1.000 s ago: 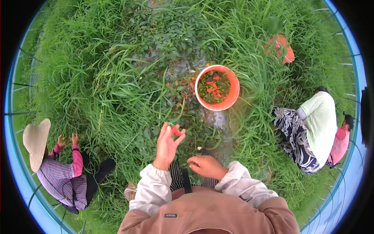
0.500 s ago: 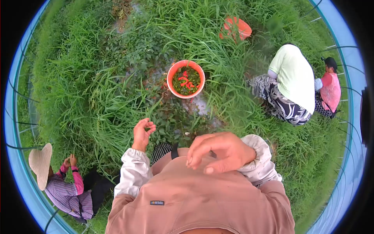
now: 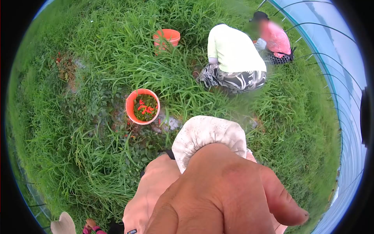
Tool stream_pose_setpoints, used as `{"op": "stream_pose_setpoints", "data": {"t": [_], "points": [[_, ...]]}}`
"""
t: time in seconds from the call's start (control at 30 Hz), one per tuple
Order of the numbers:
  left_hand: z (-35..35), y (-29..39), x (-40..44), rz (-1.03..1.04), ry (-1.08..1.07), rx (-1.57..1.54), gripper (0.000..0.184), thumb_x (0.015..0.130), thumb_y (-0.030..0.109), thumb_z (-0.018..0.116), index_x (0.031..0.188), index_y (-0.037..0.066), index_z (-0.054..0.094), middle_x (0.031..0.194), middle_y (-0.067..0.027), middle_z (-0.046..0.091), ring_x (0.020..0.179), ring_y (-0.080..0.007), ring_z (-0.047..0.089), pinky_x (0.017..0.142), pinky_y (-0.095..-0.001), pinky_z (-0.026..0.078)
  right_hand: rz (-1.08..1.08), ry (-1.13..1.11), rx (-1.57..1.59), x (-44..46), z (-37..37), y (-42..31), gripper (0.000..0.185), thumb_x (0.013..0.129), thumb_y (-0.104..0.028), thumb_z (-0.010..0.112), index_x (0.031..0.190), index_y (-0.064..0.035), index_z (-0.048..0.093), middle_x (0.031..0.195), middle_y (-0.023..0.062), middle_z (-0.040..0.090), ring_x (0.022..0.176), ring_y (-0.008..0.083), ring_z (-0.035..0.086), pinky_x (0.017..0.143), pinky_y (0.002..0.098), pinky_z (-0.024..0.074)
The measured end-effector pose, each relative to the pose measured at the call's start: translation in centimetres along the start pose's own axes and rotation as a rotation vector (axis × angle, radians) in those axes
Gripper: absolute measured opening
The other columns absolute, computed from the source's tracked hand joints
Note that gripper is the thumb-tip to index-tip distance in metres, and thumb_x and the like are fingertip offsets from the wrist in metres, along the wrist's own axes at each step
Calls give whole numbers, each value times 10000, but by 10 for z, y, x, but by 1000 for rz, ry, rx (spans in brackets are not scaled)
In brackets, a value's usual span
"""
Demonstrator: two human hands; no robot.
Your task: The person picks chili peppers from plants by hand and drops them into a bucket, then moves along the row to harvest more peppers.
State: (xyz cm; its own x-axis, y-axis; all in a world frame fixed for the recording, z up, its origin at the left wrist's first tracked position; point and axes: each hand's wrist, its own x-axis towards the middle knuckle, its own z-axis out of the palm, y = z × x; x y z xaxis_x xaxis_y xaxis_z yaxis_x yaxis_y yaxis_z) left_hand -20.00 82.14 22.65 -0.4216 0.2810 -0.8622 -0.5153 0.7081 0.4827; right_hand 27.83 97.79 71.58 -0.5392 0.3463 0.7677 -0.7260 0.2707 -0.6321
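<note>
My right hand (image 3: 218, 191) is raised very close to the camera, its back showing, the thumb stretched out to the right and the fingertips cut off by the lower edge. It looks open, with nothing visible in it. A pale, dirt-marked sleeve (image 3: 208, 134) gathers at its wrist. My left hand is out of view. Beyond the sleeve, to the left, an orange bucket with a white rim (image 3: 129, 104) stands on the ground, holding red peppers (image 3: 145, 107) on top of green ones.
A second orange bucket (image 3: 168, 36) sits in tall grass. A person in a light shirt (image 3: 235, 48) crouches at upper right, beside another in pink (image 3: 278, 39). A hat (image 3: 63, 224) and a co-worker's hands show at bottom left. Blue netting on hoops curves along the right.
The view has swung right. My right hand has risen from near my lap to right before the camera. My left hand, which held a red pepper earlier, has left view.
</note>
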Motion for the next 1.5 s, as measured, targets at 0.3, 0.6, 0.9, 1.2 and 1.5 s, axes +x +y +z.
{"op": "stream_pose_setpoints", "data": {"t": [0.3,0.6,0.9,1.2,1.5], "points": [[26,20,1,44,-49,-26,287,886,183,592,1109,10,540,913,-121,590,766,-255,579,681,-400,533,-19,-39,-33,10,16,-11,273,905,-149,562,1079,53,621,1147,193,586,1007,294,599,887,408,480],[10,8,18,72,-83,24,382,874,209,608,1178,-8,530,1016,-155,615,858,-291,610,707,-448,533,-96,-125,-7,13,43,-18,276,910,-140,532,1080,58,623,1144,200,589,1015,304,600,896,420,478],[-3,-3,18,29,-52,-5,357,880,193,599,1167,-8,529,1003,-155,608,846,-289,600,703,-444,532,-96,-141,-1,13,45,-19,283,915,-132,502,1080,63,624,1141,206,593,1022,314,600,905,432,475],[-8,-5,1,19,-46,-66,330,885,175,589,1154,-7,527,990,-155,601,832,-286,589,699,-440,531,35,-57,-12,16,37,-4,294,920,-123,472,1081,69,626,1138,213,596,1029,324,601,914,445,472],[-13,-15,0,10,-48,-119,303,891,156,579,1141,-6,525,976,-154,594,818,-283,579,695,-435,531,142,-27,-30,22,26,12,307,925,-114,442,1082,74,627,1135,219,599,1036,334,601,923,457,470]]}}
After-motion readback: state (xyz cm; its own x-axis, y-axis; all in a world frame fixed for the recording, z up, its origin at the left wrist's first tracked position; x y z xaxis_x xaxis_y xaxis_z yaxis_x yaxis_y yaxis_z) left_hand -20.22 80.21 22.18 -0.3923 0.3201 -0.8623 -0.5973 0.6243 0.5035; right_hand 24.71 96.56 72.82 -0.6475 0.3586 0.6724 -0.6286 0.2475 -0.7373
